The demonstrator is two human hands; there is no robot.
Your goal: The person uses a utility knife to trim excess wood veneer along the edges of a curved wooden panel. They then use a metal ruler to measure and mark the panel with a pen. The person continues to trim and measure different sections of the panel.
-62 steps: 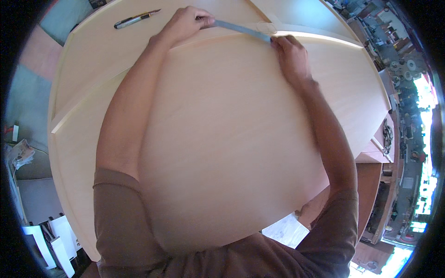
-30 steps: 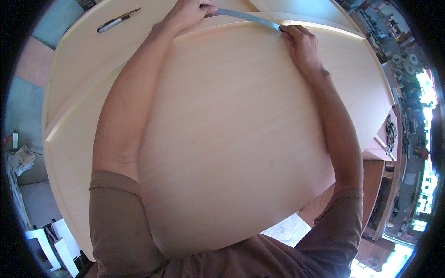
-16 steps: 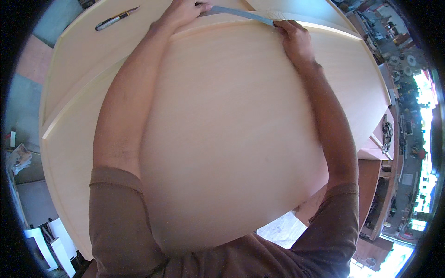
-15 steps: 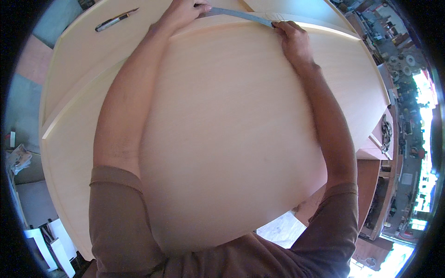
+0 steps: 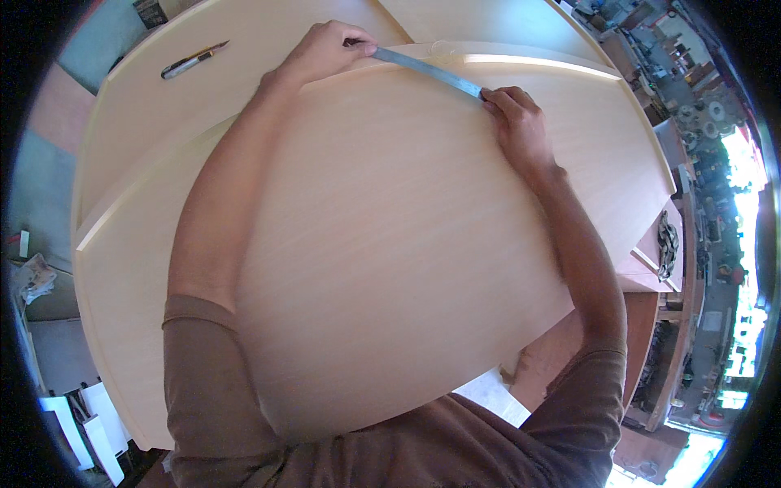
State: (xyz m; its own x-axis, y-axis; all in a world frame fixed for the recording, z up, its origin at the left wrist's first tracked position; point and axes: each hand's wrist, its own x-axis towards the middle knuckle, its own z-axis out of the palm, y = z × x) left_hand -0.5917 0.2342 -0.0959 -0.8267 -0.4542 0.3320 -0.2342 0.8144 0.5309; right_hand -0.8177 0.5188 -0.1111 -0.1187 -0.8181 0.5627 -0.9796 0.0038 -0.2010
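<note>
A flat grey metal strip (image 5: pixel 431 73), like a steel ruler in shape, spans the gap between my two hands. My left hand (image 5: pixel 327 53) is closed round its far left end, and my right hand (image 5: pixel 521 122) pinches its nearer right end. The strip slants across a raised wooden strip (image 5: pixel 541 65) on a large pale wood panel (image 5: pixel 390 228); whether it touches the wood I cannot tell. Thin pale curls (image 5: pixel 443 54) lie beside the raised strip, just beyond the metal. My forearms reach out over the panel.
At the far left of the panel lie a slim pointed tool and a knife-like tool (image 5: pixel 194 60), side by side. A dark crumpled item (image 5: pixel 667 246) rests on a reddish surface at the right. Cluttered shelves (image 5: pixel 708 203) line the right side. White boards (image 5: pixel 102 419) stand at the lower left.
Both hands have come nearer to me with the metal strip, the right hand farther than the left. The strip now slants more steeply. The whole view has also shifted slightly.
</note>
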